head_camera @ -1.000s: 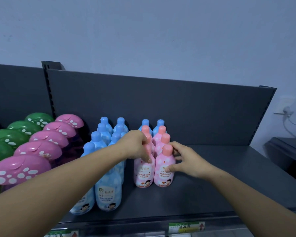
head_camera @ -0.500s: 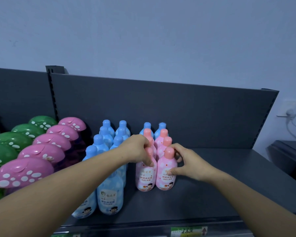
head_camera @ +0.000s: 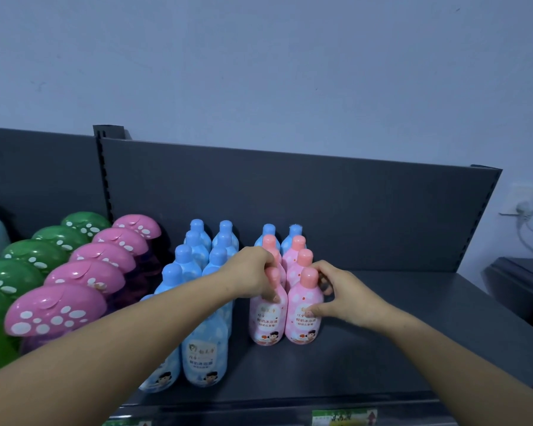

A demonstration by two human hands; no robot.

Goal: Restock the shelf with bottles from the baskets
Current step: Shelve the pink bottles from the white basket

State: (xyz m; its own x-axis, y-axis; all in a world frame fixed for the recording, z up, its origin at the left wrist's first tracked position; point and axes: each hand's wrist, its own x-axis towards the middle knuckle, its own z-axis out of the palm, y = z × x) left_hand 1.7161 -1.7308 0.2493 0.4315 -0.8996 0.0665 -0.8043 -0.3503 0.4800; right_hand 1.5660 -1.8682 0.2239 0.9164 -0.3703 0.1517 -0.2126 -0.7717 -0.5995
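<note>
Two rows of pink bottles stand on the dark shelf (head_camera: 382,348), with blue-capped ones behind them. My left hand (head_camera: 253,276) grips the neck of the front left pink bottle (head_camera: 266,321). Around the shoulder of the front right pink bottle (head_camera: 303,315) my right hand (head_camera: 339,295) curls, thumb on its front and fingers behind its neck. Both bottles stand upright, side by side. To their left stand two rows of blue bottles (head_camera: 205,348). No basket is in view.
Pink mushroom-capped bottles (head_camera: 56,309) and green ones (head_camera: 10,275) fill the shelf's left part. A dark back panel (head_camera: 336,210) rises behind the rows. Bare shelf lies right of the pink bottles. A dark cabinet (head_camera: 520,281) and a wall socket (head_camera: 523,209) are at far right.
Both hands have stayed on the two front pink bottles. The view has tilted slightly, so everything sits a little lower in the frame.
</note>
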